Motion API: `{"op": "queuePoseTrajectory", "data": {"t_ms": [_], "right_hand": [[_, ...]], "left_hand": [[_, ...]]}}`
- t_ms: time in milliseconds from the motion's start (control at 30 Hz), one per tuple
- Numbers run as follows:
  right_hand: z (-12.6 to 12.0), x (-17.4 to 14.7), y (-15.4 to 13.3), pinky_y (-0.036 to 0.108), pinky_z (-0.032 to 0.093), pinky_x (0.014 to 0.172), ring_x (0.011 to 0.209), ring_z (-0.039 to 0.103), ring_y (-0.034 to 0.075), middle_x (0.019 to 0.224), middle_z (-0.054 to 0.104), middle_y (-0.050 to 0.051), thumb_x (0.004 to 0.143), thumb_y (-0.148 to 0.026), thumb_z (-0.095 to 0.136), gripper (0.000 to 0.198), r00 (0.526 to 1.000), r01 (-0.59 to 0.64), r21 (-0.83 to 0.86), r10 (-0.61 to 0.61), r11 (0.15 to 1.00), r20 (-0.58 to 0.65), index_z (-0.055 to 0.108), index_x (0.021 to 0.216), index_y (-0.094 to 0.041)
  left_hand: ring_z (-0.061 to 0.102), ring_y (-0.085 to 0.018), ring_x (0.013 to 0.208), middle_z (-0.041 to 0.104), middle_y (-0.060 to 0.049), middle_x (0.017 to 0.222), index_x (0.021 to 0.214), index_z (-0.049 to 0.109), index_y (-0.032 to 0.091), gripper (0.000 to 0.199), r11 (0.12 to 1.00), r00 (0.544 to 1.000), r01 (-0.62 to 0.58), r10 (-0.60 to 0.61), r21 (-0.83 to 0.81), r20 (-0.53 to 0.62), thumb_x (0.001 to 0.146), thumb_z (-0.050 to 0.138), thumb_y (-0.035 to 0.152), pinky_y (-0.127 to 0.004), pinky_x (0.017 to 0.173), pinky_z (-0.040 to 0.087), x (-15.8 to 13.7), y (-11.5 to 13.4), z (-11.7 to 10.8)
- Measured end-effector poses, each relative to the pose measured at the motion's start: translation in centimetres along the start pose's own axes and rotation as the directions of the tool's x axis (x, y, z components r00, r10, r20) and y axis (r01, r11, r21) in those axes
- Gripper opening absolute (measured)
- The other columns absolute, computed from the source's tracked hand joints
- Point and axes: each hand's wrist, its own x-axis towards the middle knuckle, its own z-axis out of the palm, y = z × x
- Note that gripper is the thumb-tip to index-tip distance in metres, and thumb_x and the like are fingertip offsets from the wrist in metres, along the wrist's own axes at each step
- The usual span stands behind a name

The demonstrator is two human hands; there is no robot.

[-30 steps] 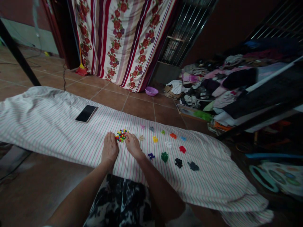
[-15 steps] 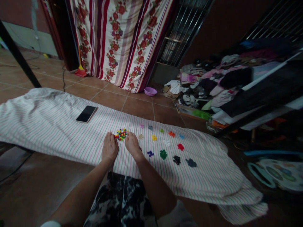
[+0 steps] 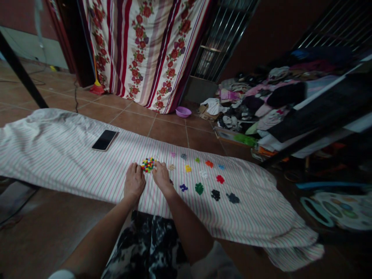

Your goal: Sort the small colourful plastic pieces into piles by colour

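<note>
Toward the left of the frame a phone (image 3: 105, 140) lies screen up on the cloth-covered bench (image 3: 72, 162), well apart from the work. Left of centre, the left hand (image 3: 134, 181) rests palm down, fingers together, its tips just beside the mixed pile (image 3: 147, 165) of small coloured pieces; whether it grips anything I cannot tell.

The pile sits between the hands. At its right edge the right hand (image 3: 161, 176) bends its fingers in close, a narrow hold, but whether a piece is pinched there is hidden.

Farther right, loose single-colour clusters spread across the centre and right of the frame: beige (image 3: 171, 167), pink (image 3: 173, 154), navy (image 3: 183, 187), yellow (image 3: 188, 168), green (image 3: 199, 188), white (image 3: 204, 174), orange (image 3: 209, 164), black (image 3: 215, 194), red (image 3: 220, 179) and dark grey (image 3: 233, 198) among them.

The step in hand looks like picking through the mixed pile by colour, with much of it left. The next move likely calls for a fine fingertip pinch on one piece and a low carry that brushes no cluster.
</note>
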Motion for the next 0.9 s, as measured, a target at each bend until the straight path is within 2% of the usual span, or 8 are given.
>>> {"op": "queuePoseTrajectory", "data": {"t_ms": [200,400,700,800,900], "right_hand": [[0.15,-0.19,0.09,0.029,0.045,0.083,0.094,0.057,0.020,0.105,0.062,0.008,0.088,-0.011,0.052,0.021,1.000,0.015,0.022,-0.014,1.000,-0.021,0.063,0.103,-0.020],[0.38,-0.33,0.24,0.029,0.044,0.085,0.097,0.056,0.020,0.105,0.062,0.009,0.089,-0.010,0.049,0.018,0.999,0.035,0.015,-0.035,0.999,-0.039,0.061,0.101,-0.019],[0.66,-0.32,0.58,0.029,0.045,0.084,0.095,0.056,0.019,0.102,0.061,0.008,0.088,-0.010,0.050,0.017,0.997,0.064,0.011,-0.063,0.998,-0.043,0.060,0.099,-0.019],[0.61,-0.39,0.54,0.029,0.045,0.083,0.094,0.056,0.019,0.102,0.061,0.008,0.089,-0.011,0.050,0.015,0.996,0.072,0.017,-0.071,0.997,-0.046,0.059,0.098,-0.019],[0.53,-0.33,0.52,0.029,0.045,0.083,0.095,0.057,0.020,0.102,0.062,0.009,0.090,-0.012,0.049,0.015,0.996,0.076,0.022,-0.075,0.997,-0.043,0.059,0.098,-0.019]], "left_hand": [[0.052,-0.029,0.129,0.062,-0.019,0.128,0.121,0.059,0.011,0.040,0.999,1.000,0.003,-0.004,0.039,0.031,0.094,0.032,0.021,-0.052,0.108,0.041,0.08,0.01,0.23],[0.045,-0.033,0.137,0.055,-0.019,0.142,0.135,0.054,0.007,0.051,0.995,0.989,-0.009,-0.006,0.104,0.145,0.095,0.032,0.029,-0.054,0.114,0.034,0.22,0.30,0.15],[0.035,-0.031,0.145,0.045,-0.011,0.152,0.145,0.046,0.018,0.053,0.990,0.977,-0.101,0.079,0.103,0.199,0.096,0.032,0.031,-0.055,0.116,0.031,0.35,0.77,-0.50],[0.031,-0.031,0.147,0.044,-0.008,0.153,0.144,0.048,0.021,0.051,0.983,0.971,-0.155,0.133,0.100,0.198,0.096,0.034,0.032,-0.054,0.117,0.030,0.30,0.78,-0.53],[0.032,-0.031,0.146,0.045,-0.009,0.152,0.142,0.050,0.020,0.050,0.981,0.968,-0.162,0.137,0.108,0.212,0.096,0.035,0.032,-0.054,0.117,0.030,0.33,0.84,-0.52]]}}
